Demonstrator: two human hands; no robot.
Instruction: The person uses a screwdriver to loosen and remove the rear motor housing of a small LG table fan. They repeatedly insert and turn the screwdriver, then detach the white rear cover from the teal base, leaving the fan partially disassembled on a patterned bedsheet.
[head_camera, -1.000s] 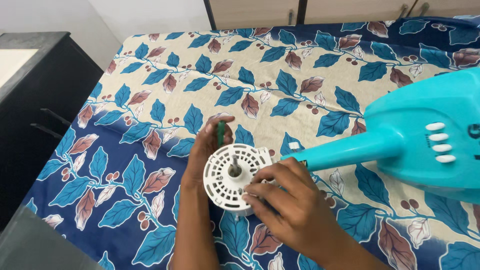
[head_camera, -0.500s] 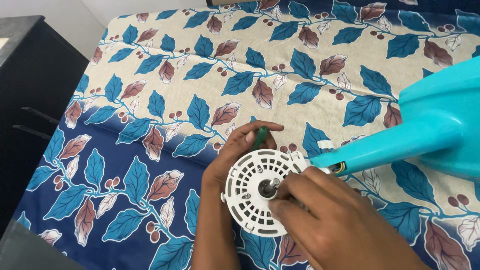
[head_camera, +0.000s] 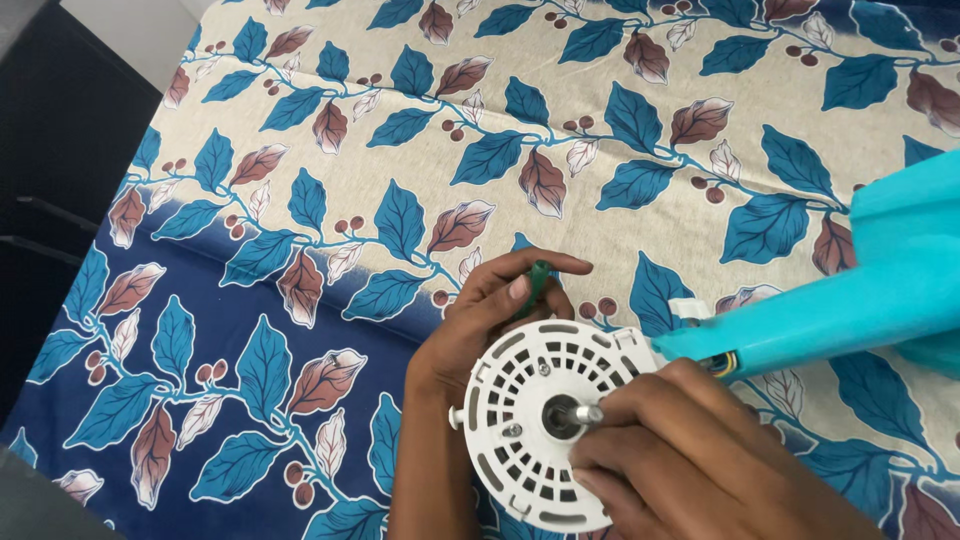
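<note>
Lying on leaf-patterned bedsheet (head_camera: 330, 190), near its lower edge: round white vented motor housing (head_camera: 520, 440), metal shaft (head_camera: 583, 413) at centre. Housing cupped from behind by left hand (head_camera: 480, 325); green-handled tool (head_camera: 538, 283) pinched between its thumb and fingers. Shaft gripped by right hand (head_camera: 690, 450). Turquoise fan stand (head_camera: 840, 310) joined to housing at right.

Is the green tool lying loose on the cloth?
No, the left hand holds the green tool in its fingers behind the white motor housing.
</note>
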